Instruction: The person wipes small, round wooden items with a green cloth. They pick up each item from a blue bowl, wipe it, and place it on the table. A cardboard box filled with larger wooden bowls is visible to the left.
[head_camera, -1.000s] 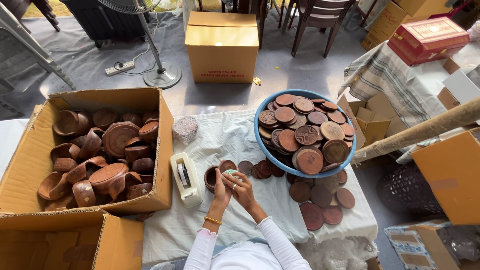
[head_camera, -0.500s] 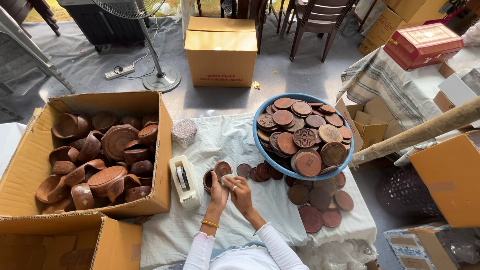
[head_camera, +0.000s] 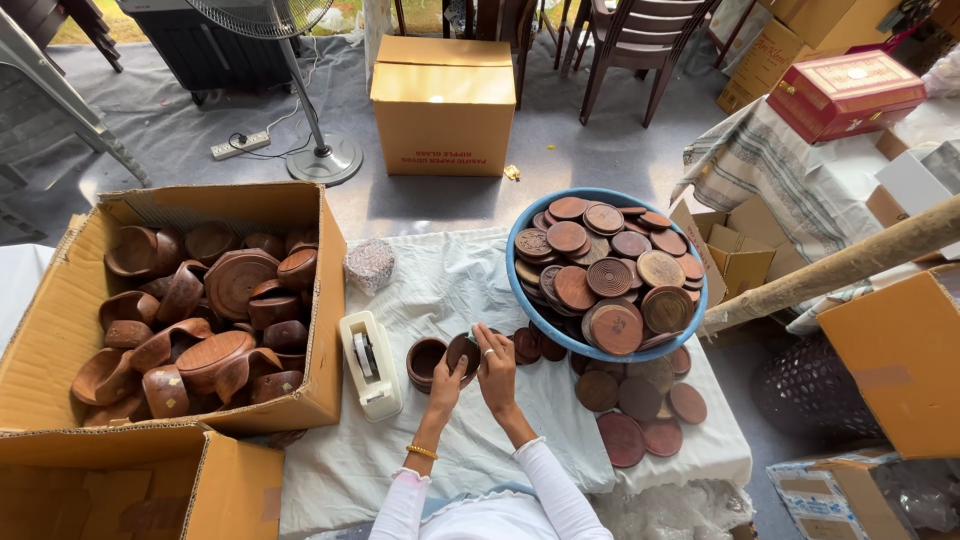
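Note:
My left hand and my right hand are together over the white cloth, both holding a small round wooden lid tilted on edge. Just left of them a small brown wooden bowl stands on the cloth. A blue basin heaped with round carved wooden discs sits to the right of my hands. More loose wooden discs lie on the cloth below the basin.
A white tape dispenser lies left of the bowl. An open cardboard box of wooden bowls fills the left side. Another open box is at bottom left, a closed box and a fan stand lie beyond the table.
My hands have kept working the small wooden piece in place, shifting slightly left toward the bowl. Nothing else has moved.

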